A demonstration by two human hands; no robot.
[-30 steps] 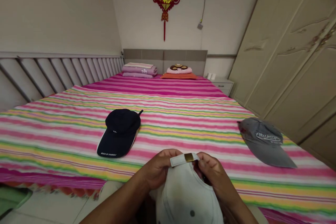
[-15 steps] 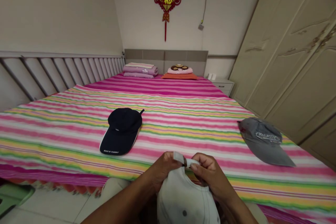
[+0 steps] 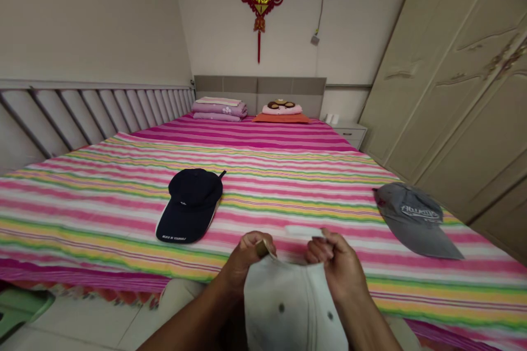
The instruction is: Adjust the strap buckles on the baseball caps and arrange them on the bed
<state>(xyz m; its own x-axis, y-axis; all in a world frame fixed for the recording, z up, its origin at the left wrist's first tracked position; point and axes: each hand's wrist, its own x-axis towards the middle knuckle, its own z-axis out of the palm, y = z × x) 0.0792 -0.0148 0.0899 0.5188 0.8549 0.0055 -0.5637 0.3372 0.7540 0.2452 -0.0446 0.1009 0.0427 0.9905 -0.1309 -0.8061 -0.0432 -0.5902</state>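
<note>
Close to my body I hold a pale grey-white baseball cap [image 3: 288,307] by its back opening, its crown toward me with dark eyelets showing. My left hand [image 3: 247,263] is closed on the left edge of the opening, with a small brownish piece [image 3: 262,248] at its thumb. My right hand [image 3: 340,269] pinches a white strap [image 3: 302,231], whose end sticks out leftward, slightly blurred. The two sides of the strap are apart. On the bed lie a dark navy cap [image 3: 191,203] to the left and a grey cap [image 3: 415,219] with lettering to the right.
The bed [image 3: 267,192] has a striped cover. Folded purple bedding [image 3: 219,109] and an orange pillow [image 3: 281,118] rest by the headboard [image 3: 259,90]. A metal railing [image 3: 102,109] runs along the left, a wardrobe [image 3: 444,82] stands right, and a green stool [image 3: 24,307] is lower left.
The strap's two sides have come apart. My right hand has lifted the white strap end up and away, my left hand has moved slightly left, and the cap's crown has turned.
</note>
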